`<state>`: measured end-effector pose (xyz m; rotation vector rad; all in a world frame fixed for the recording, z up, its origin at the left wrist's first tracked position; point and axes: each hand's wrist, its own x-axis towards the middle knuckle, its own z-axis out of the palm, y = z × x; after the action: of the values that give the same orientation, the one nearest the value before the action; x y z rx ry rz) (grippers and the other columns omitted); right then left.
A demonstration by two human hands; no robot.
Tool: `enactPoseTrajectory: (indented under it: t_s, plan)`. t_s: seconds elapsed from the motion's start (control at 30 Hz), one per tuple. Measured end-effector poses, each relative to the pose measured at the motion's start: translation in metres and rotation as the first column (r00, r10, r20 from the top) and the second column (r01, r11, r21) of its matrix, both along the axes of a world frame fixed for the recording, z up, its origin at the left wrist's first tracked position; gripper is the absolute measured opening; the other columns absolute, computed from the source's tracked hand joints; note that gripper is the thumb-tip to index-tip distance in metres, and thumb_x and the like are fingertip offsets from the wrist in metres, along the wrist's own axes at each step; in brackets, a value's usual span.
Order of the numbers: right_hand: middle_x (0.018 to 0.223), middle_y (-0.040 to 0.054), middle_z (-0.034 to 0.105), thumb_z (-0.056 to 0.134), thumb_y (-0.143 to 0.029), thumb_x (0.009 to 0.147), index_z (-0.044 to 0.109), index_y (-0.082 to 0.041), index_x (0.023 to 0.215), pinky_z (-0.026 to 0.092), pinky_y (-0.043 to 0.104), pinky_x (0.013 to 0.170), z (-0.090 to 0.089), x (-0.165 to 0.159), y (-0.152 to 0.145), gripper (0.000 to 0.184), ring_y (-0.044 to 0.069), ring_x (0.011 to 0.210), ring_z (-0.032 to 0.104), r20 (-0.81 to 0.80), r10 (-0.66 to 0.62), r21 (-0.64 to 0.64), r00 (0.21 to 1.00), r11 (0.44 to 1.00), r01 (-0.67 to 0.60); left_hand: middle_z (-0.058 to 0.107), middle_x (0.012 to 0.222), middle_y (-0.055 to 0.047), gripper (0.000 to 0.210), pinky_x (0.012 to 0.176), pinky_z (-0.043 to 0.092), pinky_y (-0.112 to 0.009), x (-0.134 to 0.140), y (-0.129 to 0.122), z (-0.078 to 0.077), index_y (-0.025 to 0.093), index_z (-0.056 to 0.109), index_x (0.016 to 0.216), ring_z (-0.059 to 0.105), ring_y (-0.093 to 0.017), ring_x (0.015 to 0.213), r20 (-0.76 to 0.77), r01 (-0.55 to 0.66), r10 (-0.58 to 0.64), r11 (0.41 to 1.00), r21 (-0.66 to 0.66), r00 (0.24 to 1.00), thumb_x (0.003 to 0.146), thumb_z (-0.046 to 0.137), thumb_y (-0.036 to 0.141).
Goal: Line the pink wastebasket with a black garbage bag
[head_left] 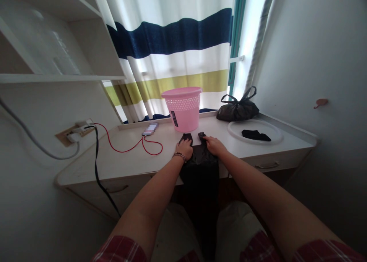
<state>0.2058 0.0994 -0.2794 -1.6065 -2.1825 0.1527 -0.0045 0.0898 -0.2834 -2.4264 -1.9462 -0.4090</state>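
Black plastic bag w/ two strap handles (pixel 200 168) is on the wearer's side of the tall round pink plastic bin (pixel 187 118): top end over the desk edge, rest hanging down. Bin stands upright, w/ lattice-cut band under its rim, apart from the bag.

L hand (pixel 183 149), w/ beaded bracelet (pixel 180 155) at wrist, is in front of the bin, slightly L: fingers curled over the bag's L strap, apparently gripping; thumb hard to make out. R hand (pixel 214 145), front-R of the bin: thumb & fingers pinching the R strap, its tip poking out beyond. Straps stand apart, white wooden desk (pixel 129 164) showing b/w them.

Step in hand, my read: bag held by both straps, top end kept spread. Next move prob. calls for firm, even hold on both straps; film looks thin, so a hard tug could tear it.

R of bin: knotted black plastic bag (pixel 237 111); nearer the wearer, flat round white plastic piece (pixel 249 142) w/ small folded black item (pixel 256 135) on it, material unclear. L of bin: rectangular phone (pixel 151 129), screen pixelated, w/ thin red cable (pixel 122 152) running to the wall socket (pixel 69 136).
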Motion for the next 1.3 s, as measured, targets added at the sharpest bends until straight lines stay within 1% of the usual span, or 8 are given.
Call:
enactPoseTrajectory:
  t_s: [0.07, 0.17, 0.67, 0.9, 1.03, 1.13, 1.23, 1.3]
  plan:
    - [0.137, 0.0036, 0.056, 0.025, -0.027, 0.097, 0.047, -0.025, 0.140, 0.038, 0.035, 0.104, 0.002, 0.004, 0.000, 0.048, 0.022, 0.121, 0.053, -0.135, -0.040, 0.001, 0.990, 0.999, 0.040, 0.035, 0.154, -0.001, 0.055, 0.115, 0.022, -0.049, -0.002, 0.001, 0.000, 0.026, 0.044, 0.143, 0.028, -0.026, 0.141, 0.016, 0.004, -0.004, 1.000, -0.001, 1.000, 0.089, 0.034, 0.026]
    - [0.132, 0.0025, 0.060, 0.024, -0.029, 0.098, 0.050, -0.027, 0.137, 0.043, 0.034, 0.098, 0.003, 0.008, -0.001, 0.047, 0.022, 0.116, 0.057, -0.260, -0.090, -0.003, 0.961, 0.996, 0.092, 0.037, 0.152, 0.000, 0.055, 0.115, 0.024, -0.048, -0.004, 0.001, 0.000, 0.027, 0.048, 0.141, 0.031, -0.025, 0.140, 0.036, 0.006, -0.006, 1.000, -0.004, 0.999, 0.088, 0.034, 0.024]
    - [0.120, 0.0061, 0.066, 0.025, -0.025, 0.093, 0.057, -0.018, 0.123, 0.043, 0.031, 0.095, 0.000, 0.016, 0.010, 0.045, 0.020, 0.109, 0.059, -0.539, -0.108, 0.032, 0.836, 0.988, 0.148, 0.038, 0.152, -0.001, 0.055, 0.117, 0.021, -0.047, -0.003, 0.002, -0.004, 0.026, 0.046, 0.143, 0.030, -0.025, 0.140, 0.030, -0.001, 0.000, 1.000, 0.021, 1.000, 0.089, 0.037, 0.026]
    - [0.111, 0.0060, 0.069, 0.030, -0.031, 0.092, 0.062, -0.020, 0.114, 0.046, 0.031, 0.091, 0.000, 0.017, 0.008, 0.040, 0.020, 0.101, 0.062, -0.572, -0.102, 0.045, 0.814, 0.987, 0.156, 0.039, 0.152, 0.000, 0.055, 0.116, 0.023, -0.046, -0.003, 0.002, -0.003, 0.027, 0.047, 0.142, 0.031, -0.025, 0.140, 0.028, -0.008, 0.008, 1.000, 0.028, 1.000, 0.088, 0.037, 0.026]
    - [0.109, 0.0085, 0.068, 0.041, -0.042, 0.090, 0.059, -0.018, 0.116, 0.048, 0.032, 0.086, 0.001, 0.017, 0.007, 0.040, 0.021, 0.096, 0.063, -0.592, -0.132, 0.028, 0.795, 0.983, 0.183, 0.038, 0.152, -0.001, 0.054, 0.116, 0.022, -0.046, -0.003, 0.000, -0.001, 0.027, 0.048, 0.141, 0.031, -0.025, 0.140, 0.035, -0.008, 0.007, 1.000, 0.028, 0.999, 0.088, 0.037, 0.027]
    - [0.101, 0.0092, 0.069, 0.048, -0.051, 0.086, 0.060, -0.018, 0.110, 0.049, 0.033, 0.081, 0.001, 0.017, 0.006, 0.043, 0.021, 0.088, 0.064, -0.594, -0.177, 0.016, 0.785, 0.973, 0.232, 0.037, 0.153, -0.001, 0.054, 0.117, 0.020, -0.046, -0.002, -0.001, -0.001, 0.027, 0.047, 0.142, 0.030, -0.025, 0.140, 0.047, -0.010, 0.009, 1.000, 0.023, 0.999, 0.089, 0.037, 0.027]
    - [0.092, 0.0080, 0.068, 0.052, -0.058, 0.082, 0.060, -0.018, 0.102, 0.048, 0.033, 0.076, 0.001, 0.016, 0.005, 0.046, 0.021, 0.081, 0.063, -0.555, -0.226, 0.014, 0.800, 0.959, 0.281, 0.037, 0.153, -0.001, 0.055, 0.117, 0.020, -0.046, -0.002, -0.002, -0.001, 0.026, 0.046, 0.143, 0.029, -0.026, 0.140, 0.046, -0.019, 0.018, 1.000, 0.012, 0.999, 0.089, 0.038, 0.027]
    - [0.089, 0.0073, 0.068, 0.054, -0.063, 0.079, 0.061, -0.018, 0.099, 0.047, 0.033, 0.072, 0.001, 0.014, 0.003, 0.050, 0.021, 0.077, 0.062, -0.501, -0.230, 0.011, 0.834, 0.962, 0.272, 0.038, 0.152, -0.002, 0.054, 0.116, 0.020, -0.047, -0.002, -0.002, 0.000, 0.026, 0.046, 0.143, 0.030, -0.026, 0.140, 0.039, -0.016, 0.016, 1.000, 0.016, 0.999, 0.089, 0.037, 0.027]
